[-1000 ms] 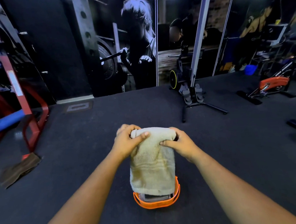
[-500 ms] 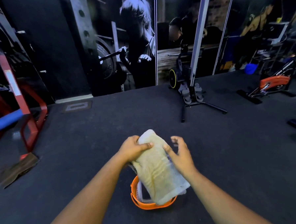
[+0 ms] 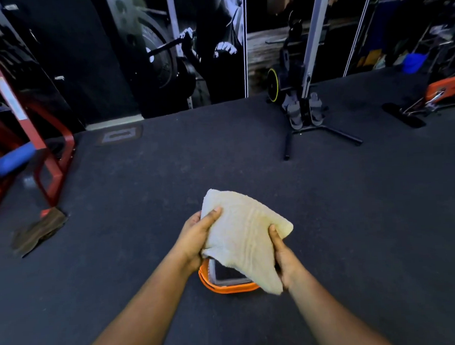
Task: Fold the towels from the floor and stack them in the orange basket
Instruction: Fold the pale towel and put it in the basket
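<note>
A folded cream towel (image 3: 244,234) lies nearly flat in the air between both hands, right above the orange basket (image 3: 227,288). My left hand (image 3: 195,240) grips its left edge with the thumb on top. Along the towel's right edge my right hand (image 3: 282,256) holds it the same way. The towel hides most of the basket; a dark folded towel (image 3: 227,274) shows inside the basket near its front rim. Far off to the left a brown towel (image 3: 38,231) lies on the floor.
Dark rubber gym floor (image 3: 356,231) all around. A red metal rack (image 3: 43,145) with a blue pad stands at the left. A black machine stand (image 3: 305,115) sits at the back, and an orange exercise bike (image 3: 433,98) at the far right.
The cream towel has swung from hanging upright to lying nearly flat and lower over the basket. My right hand moved down its right edge; the view tilted down.
</note>
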Demonstrator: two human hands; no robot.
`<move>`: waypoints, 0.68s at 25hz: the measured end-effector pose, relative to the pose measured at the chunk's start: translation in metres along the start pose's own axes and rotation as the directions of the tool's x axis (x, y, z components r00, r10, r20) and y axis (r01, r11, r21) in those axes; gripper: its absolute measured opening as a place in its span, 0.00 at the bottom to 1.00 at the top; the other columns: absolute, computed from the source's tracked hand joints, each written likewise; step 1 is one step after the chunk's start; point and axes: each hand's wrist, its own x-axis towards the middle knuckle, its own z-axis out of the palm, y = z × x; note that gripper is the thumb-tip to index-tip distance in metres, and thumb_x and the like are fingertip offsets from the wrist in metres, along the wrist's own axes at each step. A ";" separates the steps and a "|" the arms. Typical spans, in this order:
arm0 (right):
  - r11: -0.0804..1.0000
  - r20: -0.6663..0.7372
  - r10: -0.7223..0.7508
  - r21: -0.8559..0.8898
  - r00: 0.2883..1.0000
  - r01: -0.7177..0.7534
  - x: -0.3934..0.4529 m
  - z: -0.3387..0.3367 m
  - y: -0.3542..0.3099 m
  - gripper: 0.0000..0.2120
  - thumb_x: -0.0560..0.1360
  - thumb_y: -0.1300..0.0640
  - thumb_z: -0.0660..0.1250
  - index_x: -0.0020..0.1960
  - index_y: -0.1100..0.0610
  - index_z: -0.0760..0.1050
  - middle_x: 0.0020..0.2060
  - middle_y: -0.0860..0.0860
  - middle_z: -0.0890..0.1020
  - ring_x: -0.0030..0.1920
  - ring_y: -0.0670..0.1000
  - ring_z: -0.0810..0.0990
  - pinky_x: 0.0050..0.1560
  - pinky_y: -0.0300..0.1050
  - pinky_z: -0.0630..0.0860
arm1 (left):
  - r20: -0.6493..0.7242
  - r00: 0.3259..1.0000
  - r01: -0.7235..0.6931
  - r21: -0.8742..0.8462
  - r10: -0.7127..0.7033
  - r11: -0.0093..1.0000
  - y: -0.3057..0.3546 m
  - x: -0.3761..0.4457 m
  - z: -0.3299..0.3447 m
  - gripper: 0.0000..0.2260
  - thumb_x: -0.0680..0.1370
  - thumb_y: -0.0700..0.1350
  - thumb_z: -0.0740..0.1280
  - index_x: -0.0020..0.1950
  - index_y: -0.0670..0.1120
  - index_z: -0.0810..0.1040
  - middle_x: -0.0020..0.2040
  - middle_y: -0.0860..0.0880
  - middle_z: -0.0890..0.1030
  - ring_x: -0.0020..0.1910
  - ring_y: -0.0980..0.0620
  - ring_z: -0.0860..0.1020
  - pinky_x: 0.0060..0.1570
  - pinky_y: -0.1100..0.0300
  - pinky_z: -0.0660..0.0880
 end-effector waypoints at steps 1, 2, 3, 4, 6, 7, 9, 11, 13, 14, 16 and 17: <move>0.998 -0.045 -0.037 -0.045 0.998 0.035 0.009 -0.005 -0.001 0.37 0.73 0.37 0.74 0.72 0.60 0.73 0.66 0.63 0.80 0.67 0.65 0.78 0.71 0.70 0.69 | -0.028 0.999 0.018 -0.020 -0.019 1.000 -0.006 0.008 -0.010 0.19 0.79 0.51 0.73 0.62 0.39 0.79 0.55 0.38 0.86 0.51 0.42 0.85 0.44 0.51 0.82; 0.987 -0.112 -0.101 -0.132 0.989 0.086 0.017 -0.010 -0.003 0.35 0.71 0.41 0.78 0.71 0.58 0.74 0.63 0.61 0.82 0.65 0.63 0.80 0.68 0.69 0.73 | -0.064 0.997 0.034 -0.004 -0.035 0.999 -0.013 0.018 -0.021 0.19 0.78 0.52 0.73 0.61 0.39 0.79 0.55 0.39 0.86 0.51 0.42 0.85 0.44 0.51 0.82; 0.970 -0.173 -0.156 -0.213 0.972 0.118 0.027 -0.015 -0.002 0.33 0.70 0.44 0.80 0.69 0.56 0.75 0.60 0.58 0.84 0.62 0.61 0.83 0.64 0.66 0.77 | -0.105 0.993 0.052 0.044 -0.047 0.998 -0.021 0.027 -0.033 0.19 0.78 0.53 0.73 0.61 0.40 0.79 0.55 0.40 0.86 0.51 0.43 0.86 0.44 0.51 0.82; 0.952 -0.218 -0.184 -0.282 0.958 0.118 0.034 -0.017 -0.001 0.29 0.70 0.46 0.80 0.66 0.55 0.75 0.57 0.55 0.86 0.58 0.58 0.85 0.61 0.63 0.80 | -0.133 0.989 0.076 0.109 -0.062 0.991 -0.031 0.035 -0.044 0.19 0.77 0.56 0.73 0.60 0.42 0.80 0.54 0.43 0.87 0.51 0.45 0.86 0.44 0.52 0.82; 0.918 -0.277 -0.202 -0.387 0.939 0.083 0.055 -0.020 0.008 0.25 0.71 0.48 0.79 0.63 0.55 0.75 0.53 0.53 0.87 0.54 0.55 0.86 0.52 0.55 0.83 | -0.195 0.973 0.158 0.192 -0.120 0.968 -0.060 0.058 -0.064 0.19 0.77 0.59 0.73 0.57 0.45 0.81 0.51 0.45 0.87 0.49 0.46 0.86 0.41 0.52 0.82; 0.903 -0.302 -0.208 -0.424 0.930 0.064 0.067 -0.024 0.016 0.23 0.72 0.49 0.78 0.61 0.55 0.75 0.52 0.53 0.87 0.52 0.54 0.87 0.47 0.51 0.83 | -0.219 0.963 0.201 0.194 -0.158 0.960 -0.078 0.071 -0.073 0.19 0.77 0.60 0.72 0.55 0.45 0.81 0.50 0.45 0.87 0.48 0.46 0.85 0.41 0.50 0.82; 0.886 -0.364 -0.224 -0.463 0.904 0.032 0.093 -0.033 0.034 0.19 0.75 0.50 0.76 0.59 0.58 0.75 0.51 0.55 0.87 0.49 0.54 0.87 0.42 0.48 0.82 | -0.251 0.946 0.255 0.193 -0.203 0.948 -0.114 0.100 -0.086 0.18 0.78 0.61 0.71 0.54 0.45 0.81 0.49 0.45 0.86 0.48 0.46 0.84 0.47 0.46 0.83; 0.872 -0.444 -0.222 -0.490 0.868 -0.027 0.123 -0.047 0.052 0.18 0.76 0.49 0.74 0.58 0.60 0.75 0.51 0.56 0.87 0.49 0.55 0.87 0.45 0.52 0.83 | -0.280 0.925 0.319 0.203 -0.257 0.926 -0.149 0.129 -0.096 0.20 0.77 0.63 0.70 0.55 0.47 0.80 0.51 0.46 0.85 0.50 0.48 0.84 0.50 0.47 0.82; 0.858 -0.493 -0.202 -0.505 0.846 -0.089 0.158 -0.063 0.068 0.19 0.76 0.47 0.74 0.57 0.59 0.76 0.51 0.56 0.87 0.50 0.54 0.87 0.52 0.58 0.84 | -0.292 0.909 0.365 0.208 -0.299 0.907 -0.182 0.163 -0.106 0.19 0.79 0.61 0.69 0.56 0.46 0.79 0.52 0.47 0.84 0.50 0.50 0.83 0.47 0.52 0.80; 0.851 -0.512 -0.190 -0.511 0.838 -0.119 0.180 -0.072 0.075 0.18 0.76 0.46 0.74 0.57 0.58 0.76 0.51 0.55 0.87 0.50 0.54 0.87 0.54 0.60 0.83 | -0.300 0.902 0.381 0.215 -0.310 0.899 -0.199 0.183 -0.110 0.19 0.79 0.60 0.69 0.57 0.45 0.78 0.52 0.46 0.84 0.50 0.50 0.82 0.48 0.51 0.79; 0.839 -0.531 -0.178 -0.521 0.828 -0.153 0.229 -0.096 0.085 0.18 0.76 0.46 0.75 0.56 0.58 0.78 0.49 0.53 0.87 0.51 0.55 0.87 0.55 0.61 0.83 | -0.322 0.884 0.416 0.214 -0.338 0.884 -0.241 0.230 -0.119 0.18 0.80 0.60 0.68 0.57 0.45 0.78 0.52 0.46 0.83 0.51 0.48 0.82 0.54 0.46 0.80; 0.832 -0.537 -0.177 -0.529 0.824 -0.166 0.256 -0.108 0.089 0.18 0.75 0.47 0.75 0.56 0.59 0.78 0.49 0.53 0.87 0.51 0.55 0.87 0.55 0.61 0.83 | -0.328 0.877 0.432 0.214 -0.352 0.876 -0.263 0.254 -0.123 0.19 0.80 0.60 0.68 0.58 0.45 0.78 0.52 0.47 0.83 0.53 0.47 0.82 0.55 0.46 0.79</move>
